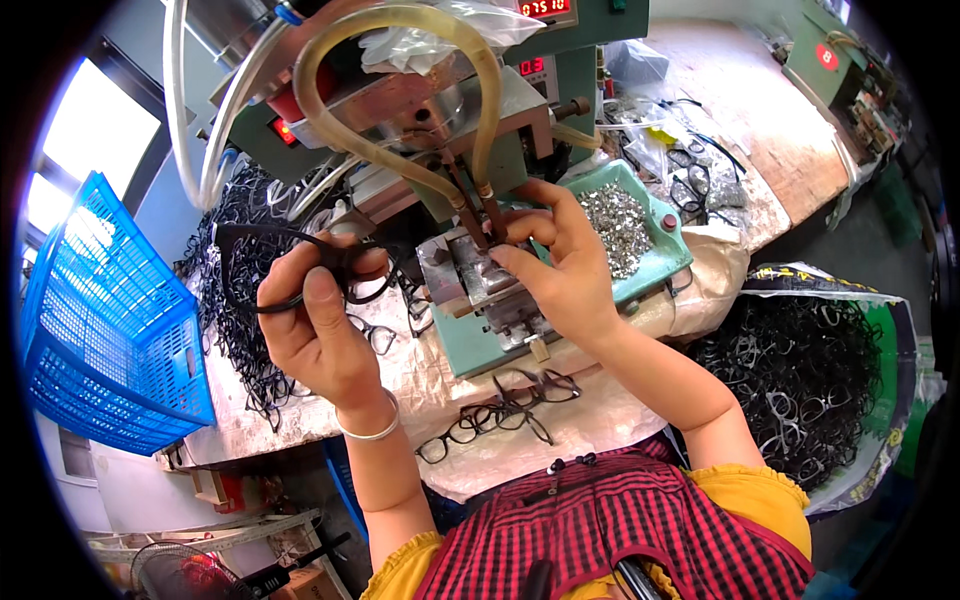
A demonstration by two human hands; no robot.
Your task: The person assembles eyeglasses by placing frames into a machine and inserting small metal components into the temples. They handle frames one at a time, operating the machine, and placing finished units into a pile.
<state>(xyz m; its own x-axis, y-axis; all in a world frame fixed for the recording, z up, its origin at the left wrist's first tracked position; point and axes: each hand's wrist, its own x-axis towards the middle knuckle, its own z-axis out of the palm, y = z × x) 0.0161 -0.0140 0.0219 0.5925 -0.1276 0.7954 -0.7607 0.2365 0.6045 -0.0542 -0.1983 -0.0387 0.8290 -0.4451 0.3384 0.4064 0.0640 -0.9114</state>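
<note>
My left hand grips a black eyeglass frame, holding it up just left of a green bench machine. At the machine's metal fixture block, my right hand has its fingertips pinched under the two thin copper-coloured rods. Whether a small part sits between those fingers cannot be told. A loop of yellowish tubing arches above the fixture.
A teal tray of small silver metal parts lies right of my right hand. Several finished black frames lie near the table edge. A pile of black frames and a blue crate are at left; a sack of frames at right.
</note>
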